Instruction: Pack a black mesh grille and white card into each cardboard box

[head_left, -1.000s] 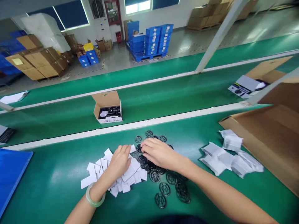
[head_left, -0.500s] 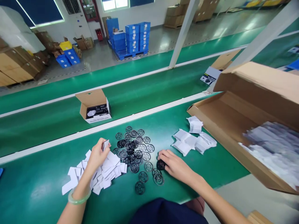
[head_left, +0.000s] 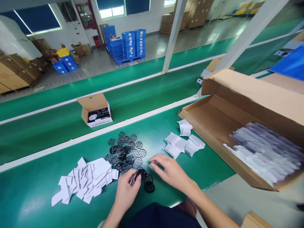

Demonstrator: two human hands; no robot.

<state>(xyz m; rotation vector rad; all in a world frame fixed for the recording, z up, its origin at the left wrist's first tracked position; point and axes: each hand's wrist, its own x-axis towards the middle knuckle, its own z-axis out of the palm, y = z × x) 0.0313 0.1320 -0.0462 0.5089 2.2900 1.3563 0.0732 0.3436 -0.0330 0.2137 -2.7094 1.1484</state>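
Note:
My left hand (head_left: 127, 191) is closed in a pinch near the table's front edge, holding a small white paper piece (head_left: 132, 178) against a black round grille disc (head_left: 142, 173). My right hand (head_left: 169, 171) hovers just right of it with fingers spread, slightly blurred, holding nothing that I can see. A heap of black grille discs (head_left: 124, 151) lies just beyond both hands. A pile of white paper pieces (head_left: 86, 179) lies to the left of my left hand.
Folded white packets (head_left: 181, 142) lie right of the discs. A large open cardboard box (head_left: 204, 126) with white packets (head_left: 263, 148) stands at the right. A small open carton (head_left: 96, 110) sits on the green conveyor (head_left: 47, 126) behind. A white post (head_left: 171, 34) rises beyond.
My left hand lifted a paper piece from the pile and came to the front centre. My right hand took a disc, brought it to the left hand, and opened. The view swung right.

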